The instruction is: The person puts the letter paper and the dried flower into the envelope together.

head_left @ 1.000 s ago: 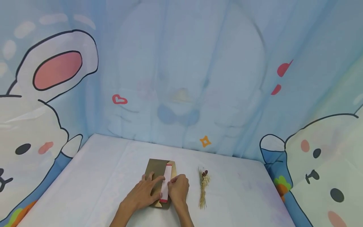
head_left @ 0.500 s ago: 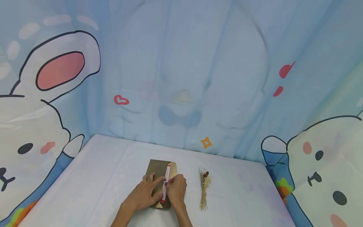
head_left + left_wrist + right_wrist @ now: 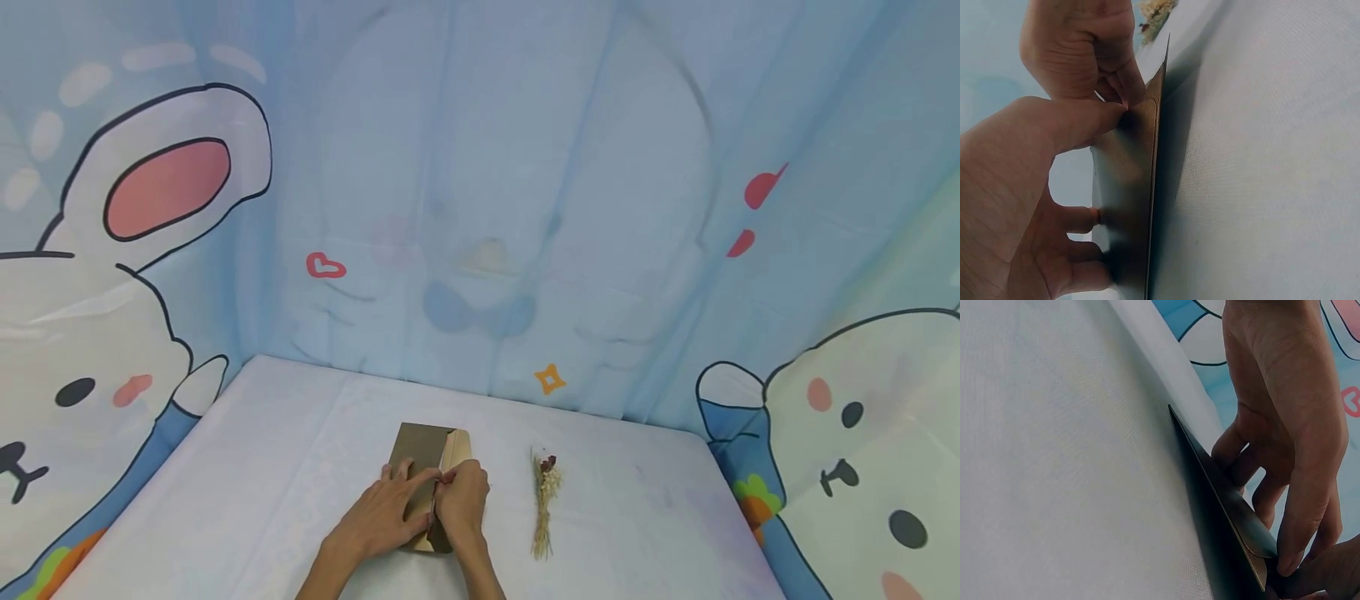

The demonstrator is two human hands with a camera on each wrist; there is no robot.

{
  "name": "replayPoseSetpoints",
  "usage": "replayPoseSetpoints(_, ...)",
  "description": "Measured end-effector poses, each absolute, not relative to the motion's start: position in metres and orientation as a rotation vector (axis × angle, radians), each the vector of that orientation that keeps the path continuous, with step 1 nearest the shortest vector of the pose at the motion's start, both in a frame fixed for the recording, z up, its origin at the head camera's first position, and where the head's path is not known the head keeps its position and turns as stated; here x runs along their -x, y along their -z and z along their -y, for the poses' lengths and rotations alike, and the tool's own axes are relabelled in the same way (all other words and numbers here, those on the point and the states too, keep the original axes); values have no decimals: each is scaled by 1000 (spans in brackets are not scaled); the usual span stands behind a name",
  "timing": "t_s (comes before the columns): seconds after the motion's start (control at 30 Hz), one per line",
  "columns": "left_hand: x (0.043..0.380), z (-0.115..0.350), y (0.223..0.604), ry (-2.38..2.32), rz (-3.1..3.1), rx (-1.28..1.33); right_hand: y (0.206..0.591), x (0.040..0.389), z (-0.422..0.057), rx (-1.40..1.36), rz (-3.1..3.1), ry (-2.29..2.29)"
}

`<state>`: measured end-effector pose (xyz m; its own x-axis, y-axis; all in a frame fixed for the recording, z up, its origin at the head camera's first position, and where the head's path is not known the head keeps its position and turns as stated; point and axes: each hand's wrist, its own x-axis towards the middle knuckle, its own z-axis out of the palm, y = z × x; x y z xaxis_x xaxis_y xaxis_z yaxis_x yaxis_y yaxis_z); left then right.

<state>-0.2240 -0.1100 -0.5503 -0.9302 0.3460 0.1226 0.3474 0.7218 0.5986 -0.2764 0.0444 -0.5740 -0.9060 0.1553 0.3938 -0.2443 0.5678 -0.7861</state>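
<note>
A brown-gold paper envelope (image 3: 420, 446) lies on the white-covered table, its lighter open flap (image 3: 456, 447) on the right side. My left hand (image 3: 378, 515) rests spread on it, index finger and thumb pressing near the opening. My right hand (image 3: 462, 500) is at the opening, with curled fingers pinching the edge of a white paper piece (image 3: 438, 478), nearly all of which is hidden. In the left wrist view, the left thumb (image 3: 1085, 122) meets the right fingertips over the envelope. The right wrist view shows the left fingers on the envelope (image 3: 1235, 506) from the side.
Right of the envelope lies a small bunch of dried flowers (image 3: 545, 500) with dark red heads. A light blue curtain (image 3: 480, 167) with cartoon rabbits surrounds the table (image 3: 630, 492).
The white paper piece with red ends has narrowed from a broad strip to almost nothing at the envelope's opening. My right hand has moved slightly left with it; the left hand stays on the envelope.
</note>
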Motion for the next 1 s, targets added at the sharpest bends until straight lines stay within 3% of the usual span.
replayPoseSetpoints(0.67,227,107,549,948,2923,612,558,270,-47,-116,2484,-1298)
replayPoseSetpoints(1.0,224,107,548,923,2924,597,590,284,-64,-248,2437,-1369)
